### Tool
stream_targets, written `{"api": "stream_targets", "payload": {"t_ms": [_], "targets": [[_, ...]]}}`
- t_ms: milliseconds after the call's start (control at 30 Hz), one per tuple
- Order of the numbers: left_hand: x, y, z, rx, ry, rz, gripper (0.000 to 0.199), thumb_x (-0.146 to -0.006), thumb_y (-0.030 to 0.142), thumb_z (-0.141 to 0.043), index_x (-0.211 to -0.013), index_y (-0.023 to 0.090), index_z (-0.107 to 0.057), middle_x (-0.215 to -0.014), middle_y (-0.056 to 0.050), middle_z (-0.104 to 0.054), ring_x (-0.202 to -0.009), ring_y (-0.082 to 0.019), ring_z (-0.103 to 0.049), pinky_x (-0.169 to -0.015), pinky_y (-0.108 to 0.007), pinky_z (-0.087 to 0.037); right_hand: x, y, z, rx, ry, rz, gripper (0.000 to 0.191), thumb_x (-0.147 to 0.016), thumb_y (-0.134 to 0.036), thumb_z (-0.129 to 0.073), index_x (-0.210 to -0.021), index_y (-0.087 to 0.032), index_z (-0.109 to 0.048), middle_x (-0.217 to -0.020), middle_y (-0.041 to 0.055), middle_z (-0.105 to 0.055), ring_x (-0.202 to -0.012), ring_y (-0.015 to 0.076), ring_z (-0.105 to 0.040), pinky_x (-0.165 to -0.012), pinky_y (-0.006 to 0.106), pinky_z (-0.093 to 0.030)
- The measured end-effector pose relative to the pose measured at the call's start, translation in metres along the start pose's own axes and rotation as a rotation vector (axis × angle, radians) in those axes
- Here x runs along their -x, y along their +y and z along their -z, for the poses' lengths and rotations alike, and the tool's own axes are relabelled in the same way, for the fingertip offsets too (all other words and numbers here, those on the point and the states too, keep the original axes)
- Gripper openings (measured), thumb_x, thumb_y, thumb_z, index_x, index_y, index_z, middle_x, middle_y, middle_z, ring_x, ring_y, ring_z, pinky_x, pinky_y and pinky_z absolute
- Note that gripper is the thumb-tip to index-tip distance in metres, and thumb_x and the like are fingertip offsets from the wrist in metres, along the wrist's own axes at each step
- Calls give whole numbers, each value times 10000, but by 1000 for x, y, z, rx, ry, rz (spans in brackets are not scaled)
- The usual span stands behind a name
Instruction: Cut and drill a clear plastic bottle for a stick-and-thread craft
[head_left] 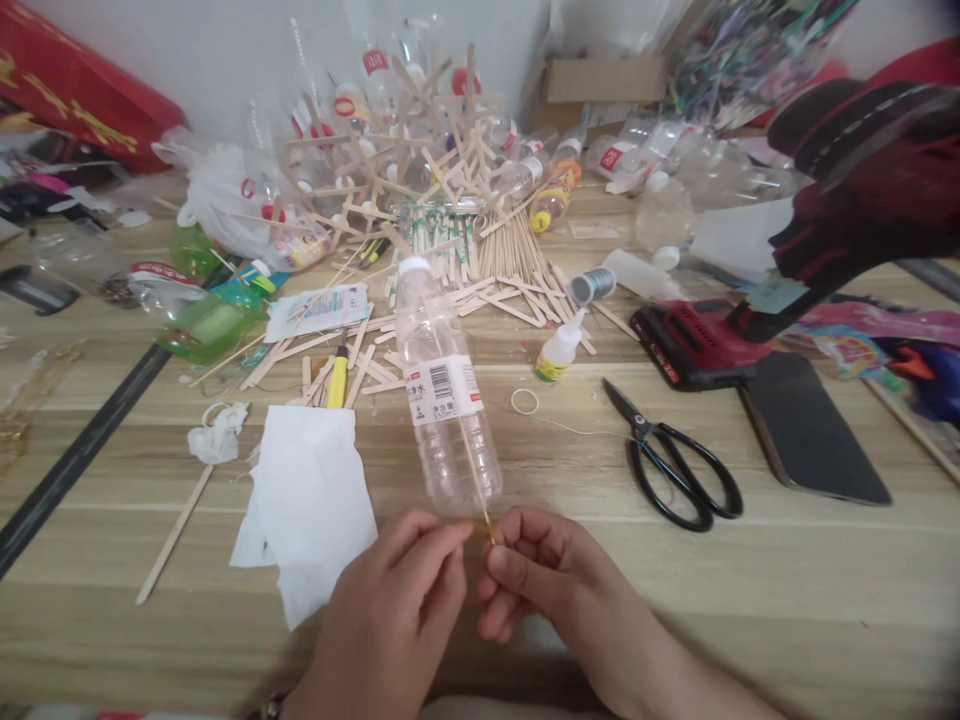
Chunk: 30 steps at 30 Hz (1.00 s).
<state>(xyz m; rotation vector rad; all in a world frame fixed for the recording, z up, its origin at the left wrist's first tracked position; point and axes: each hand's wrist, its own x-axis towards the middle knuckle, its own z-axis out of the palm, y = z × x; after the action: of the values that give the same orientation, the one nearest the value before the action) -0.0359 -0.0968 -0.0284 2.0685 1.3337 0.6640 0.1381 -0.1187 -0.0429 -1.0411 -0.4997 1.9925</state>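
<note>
A clear plastic water bottle point(450, 455) with a white cap and a white label lies on the wooden table, its base toward me. Between the thumb and fingers of my right hand point(536, 570) is the end of a thin wooden stick point(475, 470), which runs up across the bottle. That end looks golden brown. My left hand point(409, 575) is closed beside it, its index fingertip by the stick's golden end. Whatever the left fingers may pinch is hidden. White paper sheets point(315, 500) lie left of my left hand.
Black-handled scissors point(679, 455), a glue bottle point(559, 350), a white ring point(524, 401) and a phone point(817, 425) lie to the right. A red power tool point(712, 345) stands behind the phone. Several craft sticks point(517, 300), a yellow cutter point(339, 378) and empty bottles point(214, 325) crowd the back.
</note>
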Motion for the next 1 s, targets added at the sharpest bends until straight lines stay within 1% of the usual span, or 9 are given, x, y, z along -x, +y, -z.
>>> {"api": "stream_targets", "payload": {"t_ms": [167,267,333,467,567,633,700,867,1000], "targets": [[-7,2,-3,-83,37,24,223,-820,178,-594,-889,234,-797,-629,-22,-686,-554,-149,-655,-525,-217,-448,2,1,-1,11,-51,14,344,-770,-428,-776,-745,-142,-588,-665,-3,-688,-530,93,-668,-547,204,-508],[-13,3,-1,-47,14,76,262,-804,161,-552,-798,227,-805,-584,-17,-666,-531,-142,-632,-507,-212,-424,3,1,-1,33,-88,28,361,-782,-450,-762,-738,-136,-588,-660,-6,-673,-531,87,-669,-542,192,-503],[-17,3,3,60,-96,141,273,-805,165,-542,-768,225,-805,-631,-23,-702,-581,-146,-645,-543,-210,-436,3,2,-1,38,-107,37,370,-790,-459,-753,-745,-132,-586,-659,-9,-665,-522,76,-663,-531,178,-494],[-27,2,14,314,-405,320,208,-804,227,-622,-688,218,-795,-646,1,-719,-622,-138,-620,-572,-199,-416,4,3,-1,33,-139,27,382,-789,-470,-751,-750,-132,-579,-635,-21,-653,-492,60,-646,-508,160,-477],[-33,-1,19,531,-533,413,154,-758,272,-717,-629,219,-782,-588,33,-671,-585,-113,-556,-561,-191,-381,5,4,-2,-1,-138,17,380,-779,-464,-762,-741,-141,-566,-626,-24,-657,-484,63,-648,-497,156,-474],[-34,-3,17,695,-574,468,143,-705,290,-775,-585,213,-772,-552,41,-646,-558,-103,-523,-569,-198,-380,5,4,-2,-29,-143,10,376,-766,-450,-778,-736,-144,-560,-627,-24,-665,-486,67,-654,-491,154,-473],[-33,-3,13,834,-552,516,157,-647,308,-825,-547,205,-760,-517,37,-634,-555,-107,-523,-589,-210,-395,5,4,-2,-58,-149,1,376,-753,-432,-794,-729,-146,-552,-625,-23,-673,-483,70,-658,-486,151,-472],[-26,5,-5,1089,-368,634,227,-569,384,-887,-635,196,-778,-538,14,-679,-564,-116,-582,-637,-234,-449,2,8,-2,-146,-154,-17,366,-747,-398,-811,-732,-141,-551,-615,-17,-693,-462,71,-656,-463,136,-452],[-22,9,-15,1271,-407,647,278,-606,419,-870,-653,178,-739,-472,33,-615,-461,-94,-539,-565,-227,-436,-1,12,-1,-221,-172,-58,391,-709,-390,-841,-781,-161,-532,-612,-12,-708,-449,88,-655,-426,131,-421]]}}
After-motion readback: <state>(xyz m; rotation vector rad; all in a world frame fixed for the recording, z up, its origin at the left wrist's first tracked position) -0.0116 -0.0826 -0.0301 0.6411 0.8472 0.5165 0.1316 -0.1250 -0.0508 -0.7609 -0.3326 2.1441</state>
